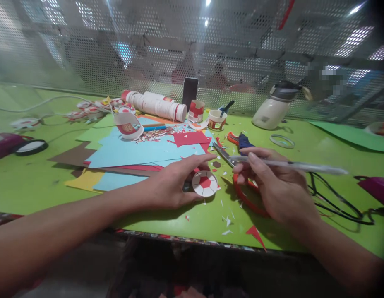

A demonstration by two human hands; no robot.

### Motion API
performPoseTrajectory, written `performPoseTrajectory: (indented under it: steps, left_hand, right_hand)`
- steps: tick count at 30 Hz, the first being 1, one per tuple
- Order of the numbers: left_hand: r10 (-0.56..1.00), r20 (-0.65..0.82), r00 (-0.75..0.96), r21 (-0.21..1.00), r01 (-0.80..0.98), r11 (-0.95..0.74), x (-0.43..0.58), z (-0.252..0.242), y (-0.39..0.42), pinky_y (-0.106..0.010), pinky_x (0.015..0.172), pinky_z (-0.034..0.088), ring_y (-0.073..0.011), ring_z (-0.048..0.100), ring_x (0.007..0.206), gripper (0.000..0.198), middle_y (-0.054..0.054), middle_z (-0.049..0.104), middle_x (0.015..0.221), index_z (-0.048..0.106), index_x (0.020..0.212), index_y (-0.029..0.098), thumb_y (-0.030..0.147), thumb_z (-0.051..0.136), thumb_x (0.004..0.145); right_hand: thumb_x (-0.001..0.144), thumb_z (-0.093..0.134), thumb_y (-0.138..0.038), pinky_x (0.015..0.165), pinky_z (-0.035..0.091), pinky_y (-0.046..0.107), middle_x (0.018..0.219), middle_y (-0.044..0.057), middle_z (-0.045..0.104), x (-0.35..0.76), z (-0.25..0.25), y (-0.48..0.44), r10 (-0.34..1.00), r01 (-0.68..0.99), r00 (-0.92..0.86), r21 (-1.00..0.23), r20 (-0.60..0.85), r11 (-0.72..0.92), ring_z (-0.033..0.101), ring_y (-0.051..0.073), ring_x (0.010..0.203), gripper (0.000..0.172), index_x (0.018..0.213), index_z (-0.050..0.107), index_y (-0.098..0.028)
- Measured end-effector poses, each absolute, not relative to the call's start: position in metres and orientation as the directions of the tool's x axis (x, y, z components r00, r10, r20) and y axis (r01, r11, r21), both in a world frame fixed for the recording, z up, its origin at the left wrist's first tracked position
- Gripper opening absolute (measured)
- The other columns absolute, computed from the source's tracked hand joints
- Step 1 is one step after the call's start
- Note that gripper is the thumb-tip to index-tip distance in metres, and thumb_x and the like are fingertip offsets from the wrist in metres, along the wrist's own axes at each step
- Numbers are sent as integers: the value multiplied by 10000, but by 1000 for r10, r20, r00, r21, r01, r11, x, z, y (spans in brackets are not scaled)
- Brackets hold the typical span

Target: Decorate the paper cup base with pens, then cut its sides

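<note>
My left hand curls around a small round white paper piece, thumb at its lower edge and index finger stretched past its top. A red hexagon sits at its centre, with dark lines running out to the rim. In my right hand a slim translucent pen is gripped, tip pointing left. Beneath that hand lie scissors with red-orange handles, blades toward the back left. Small paper scraps are scattered between the hands, along with a red pointed scrap.
Coloured paper sheets are piled left of centre. Behind them stand stacked paper cups, a phone and a cup holding a dark-handled tool. A white bottle, tape ring and black cable are at right.
</note>
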State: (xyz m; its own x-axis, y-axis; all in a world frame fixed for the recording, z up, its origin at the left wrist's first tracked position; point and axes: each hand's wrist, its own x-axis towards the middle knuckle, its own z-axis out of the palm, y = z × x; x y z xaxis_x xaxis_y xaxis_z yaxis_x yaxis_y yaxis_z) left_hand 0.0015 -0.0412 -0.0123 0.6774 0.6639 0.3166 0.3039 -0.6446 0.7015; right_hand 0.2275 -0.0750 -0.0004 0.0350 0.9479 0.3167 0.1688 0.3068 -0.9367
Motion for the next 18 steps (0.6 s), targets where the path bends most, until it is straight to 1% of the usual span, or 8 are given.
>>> performPoseTrajectory:
  steps: [3,5,7,9,13,15,18]
  left_hand:
    - [625,370,688,680,258,-686,0,-11,-41,-311,884,532,-177,627,1042,754,-111,570,1281,333,1437,239,162,682,774]
    - [587,425,689,641,229,-733,-1,-11,-40,-325,920,522,-197,595,1130,769,-108,557,1305,317,1443,254,129,667,770]
    - [542,491,682,582,206,-787,-2,-11,-40,-345,943,513,-213,571,1173,784,-110,551,1315,292,1454,271,122,657,776]
    - [491,555,671,513,188,-838,-2,-11,-40,-369,971,498,-220,563,1180,791,-115,555,1310,269,1463,277,134,656,788]
    - [378,688,620,382,133,-914,0,-9,-42,-408,1010,468,-227,562,1163,776,-113,572,1278,272,1459,275,143,647,794]
    - [343,722,600,351,110,-930,1,-7,-42,-405,1003,471,-228,562,1154,765,-110,577,1262,278,1457,272,141,638,794]
    - [328,736,592,343,91,-935,1,-6,-43,-392,987,480,-226,562,1146,756,-113,577,1252,288,1454,262,167,654,800]
  right_hand:
    - [933,530,-434,643,549,268,824,17,715,227,0,-75,942,249,-13,-911,335,328,656,124,647,295,1139,602,-236]
    - [924,535,-446,665,557,288,857,38,726,227,0,-76,944,319,-27,-892,328,319,676,138,664,308,1119,608,-220]
    - [902,566,-438,661,557,289,855,52,732,225,0,-77,946,365,-47,-876,321,315,689,153,684,289,1054,623,-199]
    - [881,597,-411,638,550,279,797,42,727,223,0,-79,941,380,-99,-862,324,337,689,160,684,255,1007,625,-191]
    - [873,601,-359,596,530,261,706,7,702,218,2,-82,915,394,-231,-828,331,399,664,149,629,198,974,617,-188]
    - [889,580,-366,581,513,250,671,-3,683,217,3,-84,913,414,-279,-820,299,395,642,136,596,196,952,624,-186]
    - [908,559,-398,574,488,232,639,-16,657,215,6,-87,920,404,-307,-841,245,359,614,119,574,224,895,637,-189]
